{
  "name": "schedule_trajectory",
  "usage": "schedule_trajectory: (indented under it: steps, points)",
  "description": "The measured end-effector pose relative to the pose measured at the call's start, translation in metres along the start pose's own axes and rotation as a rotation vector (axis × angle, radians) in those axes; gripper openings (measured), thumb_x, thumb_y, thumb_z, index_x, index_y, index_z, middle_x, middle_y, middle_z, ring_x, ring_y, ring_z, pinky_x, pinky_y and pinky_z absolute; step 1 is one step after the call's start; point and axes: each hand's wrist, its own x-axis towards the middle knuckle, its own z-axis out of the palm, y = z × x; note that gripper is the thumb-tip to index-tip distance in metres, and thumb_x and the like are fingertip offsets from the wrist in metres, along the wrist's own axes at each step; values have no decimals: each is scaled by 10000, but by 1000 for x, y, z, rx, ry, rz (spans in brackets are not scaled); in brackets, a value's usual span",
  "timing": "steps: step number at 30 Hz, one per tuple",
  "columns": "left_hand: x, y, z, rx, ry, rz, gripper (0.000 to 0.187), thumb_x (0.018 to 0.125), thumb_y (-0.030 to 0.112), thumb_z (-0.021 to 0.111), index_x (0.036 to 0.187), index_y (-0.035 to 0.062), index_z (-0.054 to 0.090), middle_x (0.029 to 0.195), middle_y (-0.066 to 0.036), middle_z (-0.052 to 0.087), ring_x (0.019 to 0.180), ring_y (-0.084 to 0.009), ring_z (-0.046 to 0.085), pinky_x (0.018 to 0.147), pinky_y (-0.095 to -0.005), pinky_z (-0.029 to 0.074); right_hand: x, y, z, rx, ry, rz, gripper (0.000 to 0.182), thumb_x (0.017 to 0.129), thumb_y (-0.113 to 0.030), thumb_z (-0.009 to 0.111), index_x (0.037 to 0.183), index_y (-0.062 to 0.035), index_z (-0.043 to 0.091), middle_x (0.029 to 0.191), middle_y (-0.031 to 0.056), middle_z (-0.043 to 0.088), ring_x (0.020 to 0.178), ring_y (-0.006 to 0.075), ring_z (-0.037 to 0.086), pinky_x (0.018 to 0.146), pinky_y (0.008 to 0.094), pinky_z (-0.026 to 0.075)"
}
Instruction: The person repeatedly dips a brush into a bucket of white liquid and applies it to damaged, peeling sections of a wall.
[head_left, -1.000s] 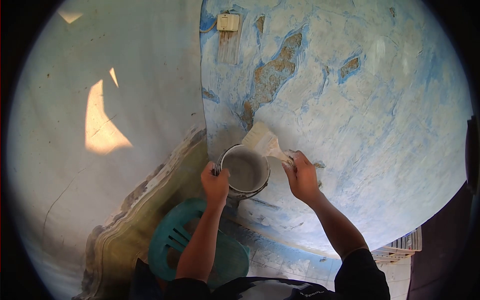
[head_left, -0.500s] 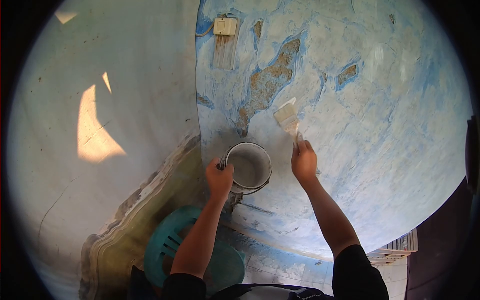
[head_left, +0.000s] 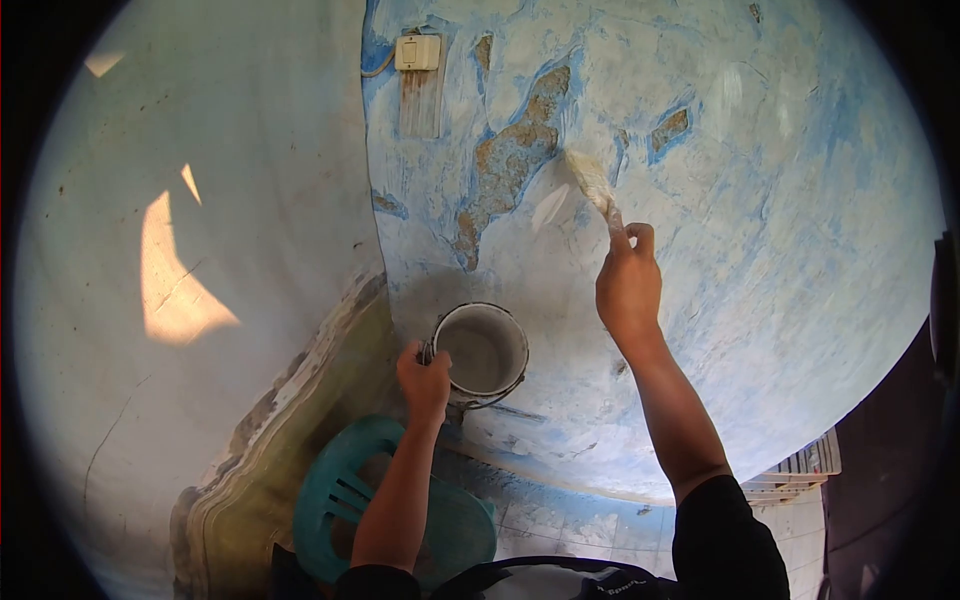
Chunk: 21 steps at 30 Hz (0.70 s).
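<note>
My left hand (head_left: pixel 425 382) is closed on the rim and handle side of a small bucket (head_left: pixel 513 345), whose open top faces me and whose inside looks greyish. My right hand (head_left: pixel 630 280) grips a wide paintbrush (head_left: pixel 592 182) by its handle. The bristles touch the blue-and-white wall (head_left: pixel 700 260), just right of a long patch of bare, broken plaster (head_left: pixel 508 165). A wet white streak (head_left: pixel 550 207) shows on the wall left of the brush.
A green plastic chair (head_left: pixel 322 500) stands below my left arm. A switch box (head_left: pixel 417 52) with a cable is on the wall at upper left. The left wall (head_left: pixel 100 250) meets it at a corner. A slatted crate (head_left: pixel 800 472) is at lower right.
My right hand has moved up with the brush, and the brush has turned. A white streak now shows where the brush was. The camera view has shifted slightly, and the bucket sits a little lower left.
</note>
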Motion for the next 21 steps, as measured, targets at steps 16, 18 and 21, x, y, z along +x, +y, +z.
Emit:
schedule_trajectory:
  steps: [16,18,21]
  points:
    - [-9,-7,-36,-80,106,47,306,726,-40,602,682,86,327,666,54,302,620,-56,306,549,-268,256,-27,-21,31,64,-389,50,458,923,-95,519,1368,13,527,928,236,644,748,449,661,683,530,550]
    - [-11,-8,-35,-78,109,40,299,725,-38,602,681,84,332,665,54,302,622,-57,306,550,-270,256,-14,-10,32,86,-143,123,449,929,-96,522,1364,12,522,907,229,647,739,447,656,662,533,543]
    - [-12,-7,-32,-81,104,56,288,725,-35,601,681,79,341,665,53,304,625,-58,306,550,-273,256,-34,-1,56,14,-265,166,449,924,-85,508,1362,13,523,931,237,638,757,441,668,675,524,553]
